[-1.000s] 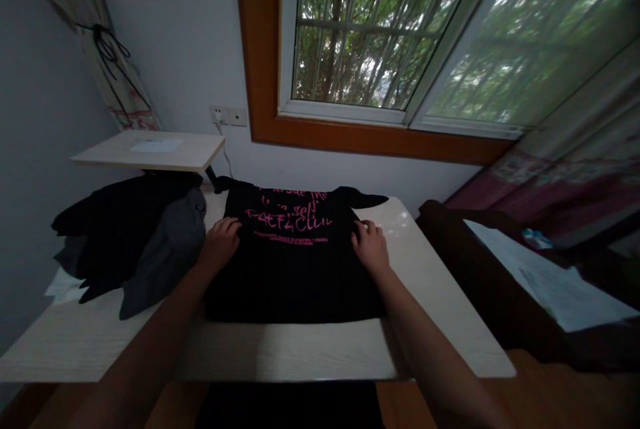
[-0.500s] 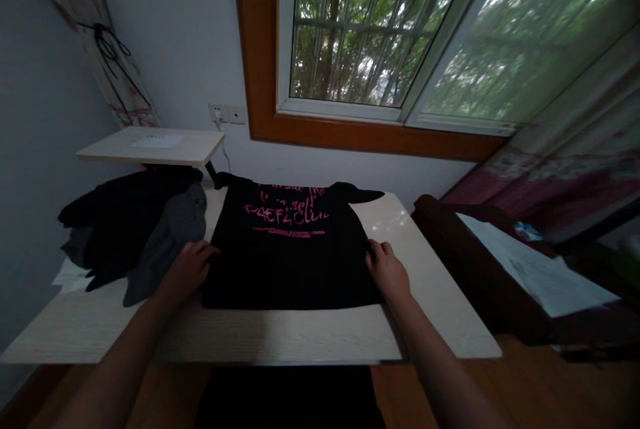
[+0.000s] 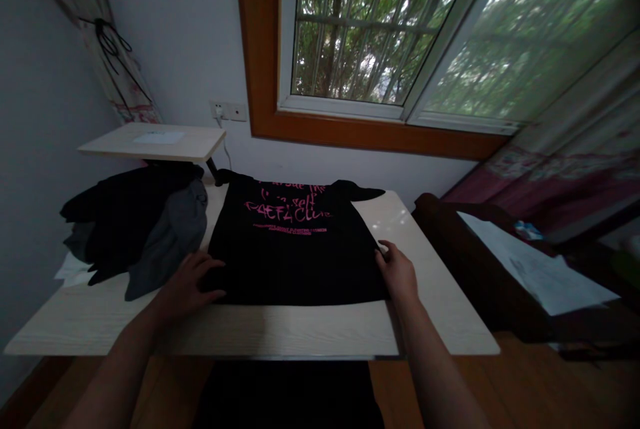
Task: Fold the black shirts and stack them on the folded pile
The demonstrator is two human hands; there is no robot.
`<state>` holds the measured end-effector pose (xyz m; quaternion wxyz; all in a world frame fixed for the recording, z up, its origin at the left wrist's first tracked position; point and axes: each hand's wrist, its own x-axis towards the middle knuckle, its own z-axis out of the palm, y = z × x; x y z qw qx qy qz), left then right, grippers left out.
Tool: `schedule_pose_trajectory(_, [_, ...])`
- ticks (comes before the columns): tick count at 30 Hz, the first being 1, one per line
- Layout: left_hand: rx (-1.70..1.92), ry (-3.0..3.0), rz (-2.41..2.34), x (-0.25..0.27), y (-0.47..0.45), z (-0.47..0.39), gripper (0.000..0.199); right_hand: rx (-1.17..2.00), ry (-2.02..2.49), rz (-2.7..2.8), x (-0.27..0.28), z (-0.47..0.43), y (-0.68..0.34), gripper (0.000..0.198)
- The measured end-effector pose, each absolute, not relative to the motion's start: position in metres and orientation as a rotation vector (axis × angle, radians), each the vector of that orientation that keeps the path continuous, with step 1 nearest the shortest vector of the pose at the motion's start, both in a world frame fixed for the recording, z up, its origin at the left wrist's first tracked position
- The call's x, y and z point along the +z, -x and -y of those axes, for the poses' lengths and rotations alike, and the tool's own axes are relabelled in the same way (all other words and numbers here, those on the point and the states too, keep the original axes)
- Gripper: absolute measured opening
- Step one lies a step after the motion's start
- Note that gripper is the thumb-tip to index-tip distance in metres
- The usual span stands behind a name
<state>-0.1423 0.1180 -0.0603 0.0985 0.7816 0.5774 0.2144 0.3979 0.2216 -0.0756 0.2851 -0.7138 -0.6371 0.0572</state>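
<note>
A black T-shirt (image 3: 295,262) with pink lettering lies spread on a pale wooden table (image 3: 280,332), its hem toward me and its sleeves at the far end. At the shirt's left edge, near the hem, my left hand (image 3: 187,282) rests with thumb and fingers apart on the cloth. My right hand (image 3: 397,272) pinches the right edge between thumb and fingers, a little above the hem corner. The collar end is partly out of sight at the table's back.
To the left, a heap of black and dark grey clothes (image 3: 145,222) sits partly under a small raised shelf (image 3: 195,139). A paper (image 3: 160,138) lies on that shelf. Right of the table stands a dark brown piece of furniture (image 3: 460,262) with a white sheet (image 3: 530,269) on it.
My left hand has shifted slightly toward the hem, its thumb and fingers spreading apart. My right hand has moved a little outward to the right, and the shirt's lower right side has spread with it.
</note>
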Motion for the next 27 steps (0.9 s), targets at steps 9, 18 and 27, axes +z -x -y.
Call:
schedule_pose_trajectory(9, [0.530,-2.180,-1.789,-0.056,0.173,-0.109,0.049,0.335,1.775,1.603,-0.071,-0.221,-0.407,0.050])
schedule_pose_trajectory(18, [0.509,-1.962,-1.768,-0.036,0.198,-0.086,0.018,0.609,1.876,1.607,-0.062,-0.209,-0.428,0.053])
schedule_pose_trajectory(27, [0.327,-1.523,-1.617,-0.037,0.214,-0.076,0.044,1.073,1.828,1.801,-0.052,-0.191,-0.451,0.062])
